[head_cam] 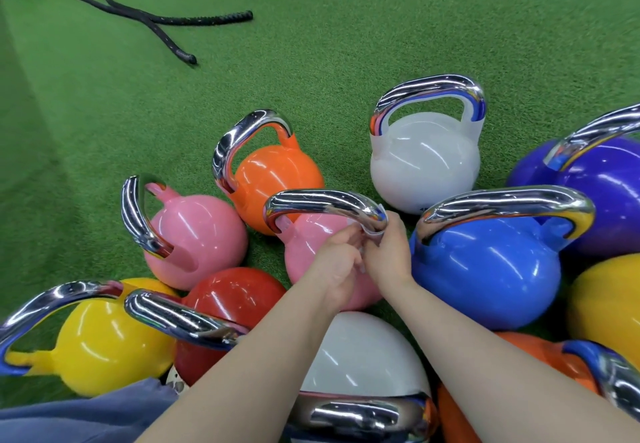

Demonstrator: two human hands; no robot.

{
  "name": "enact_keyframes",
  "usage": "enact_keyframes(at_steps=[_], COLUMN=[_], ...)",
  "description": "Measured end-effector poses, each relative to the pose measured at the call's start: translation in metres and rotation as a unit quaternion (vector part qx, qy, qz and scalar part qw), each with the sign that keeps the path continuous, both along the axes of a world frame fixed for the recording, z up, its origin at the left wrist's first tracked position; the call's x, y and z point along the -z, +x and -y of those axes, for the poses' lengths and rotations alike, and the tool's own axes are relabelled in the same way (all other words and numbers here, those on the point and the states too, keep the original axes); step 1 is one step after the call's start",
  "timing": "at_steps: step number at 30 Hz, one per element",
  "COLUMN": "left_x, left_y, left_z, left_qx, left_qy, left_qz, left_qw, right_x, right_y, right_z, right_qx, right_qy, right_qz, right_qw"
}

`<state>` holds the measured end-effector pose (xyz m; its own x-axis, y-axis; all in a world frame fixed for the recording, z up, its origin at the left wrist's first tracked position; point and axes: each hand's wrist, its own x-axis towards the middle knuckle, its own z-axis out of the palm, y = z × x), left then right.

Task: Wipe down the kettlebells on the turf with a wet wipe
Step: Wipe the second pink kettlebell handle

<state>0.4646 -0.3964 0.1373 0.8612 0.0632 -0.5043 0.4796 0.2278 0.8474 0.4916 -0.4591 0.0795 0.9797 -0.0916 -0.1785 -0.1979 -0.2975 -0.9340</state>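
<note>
- The pink kettlebell (311,252) in the middle of the cluster stands upright on the green turf (311,61), its chrome handle (322,201) arching across the top.
- The right hand (388,255) is at the right end of that handle; its grip is curled round the bend, pinching a white wet wipe (375,227) against the metal.
- The left hand (337,266) sits just beside the right, touching it, over the pink body; its fingers are curled in toward the wipe's lower part, but I cannot tell whether they actually pinch it.
- Only a small crumpled edge of the wipe shows between the fingers.
- Around the pink bell stand others: a second pink kettlebell (197,234) to the left, an orange kettlebell (277,179) behind, a white kettlebell (424,162) further back on the right, a blue kettlebell (485,269) just beside the right hand, and a purple kettlebell (602,193) past that.
- Nearer the person are a yellow kettlebell (107,342), a red kettlebell (235,300) and a second white kettlebell (360,356) under the forearms.
- A black battle rope (166,21) lies on the turf well apart, at the top left.
</note>
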Motion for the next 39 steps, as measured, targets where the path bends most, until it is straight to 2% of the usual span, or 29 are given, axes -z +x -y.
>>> enact_keyframes(at_steps=[7, 12, 19, 23, 27, 31, 34, 39], left_x=[-0.008, -0.011, -0.003, -0.01, -0.018, -0.028, -0.034, -0.039], left_y=[0.007, 0.012, 0.013, 0.012, 0.015, 0.011, 0.004, 0.0], left_z=[-0.006, 0.0, 0.01, 0.01, 0.004, -0.011, -0.024, -0.041], left_qx=[-0.104, -0.084, -0.055, -0.084, -0.12, -0.193, -0.241, -0.338], left_qy=[-0.072, -0.052, 0.016, -0.005, -0.076, -0.211, -0.296, -0.342], left_qz=[0.012, -0.018, -0.078, -0.083, -0.05, -0.042, -0.059, -0.061], left_qw=[0.992, 0.995, 0.995, 0.993, 0.989, 0.957, 0.922, 0.875], right_x=[-0.028, -0.029, -0.012, -0.016, -0.038, -0.071, -0.089, -0.102], right_y=[0.006, 0.012, 0.01, 0.018, 0.025, 0.036, 0.044, 0.045], right_z=[-0.011, 0.004, 0.008, 0.012, 0.015, 0.007, -0.007, -0.041], right_qx=[0.001, -0.065, -0.06, -0.106, -0.16, -0.29, -0.339, -0.365], right_qy=[-0.047, -0.053, 0.023, -0.029, -0.056, -0.217, -0.332, -0.456], right_qz=[0.152, 0.098, -0.013, -0.009, 0.023, 0.098, 0.128, 0.188], right_qw=[0.987, 0.992, 0.998, 0.994, 0.985, 0.927, 0.871, 0.79])
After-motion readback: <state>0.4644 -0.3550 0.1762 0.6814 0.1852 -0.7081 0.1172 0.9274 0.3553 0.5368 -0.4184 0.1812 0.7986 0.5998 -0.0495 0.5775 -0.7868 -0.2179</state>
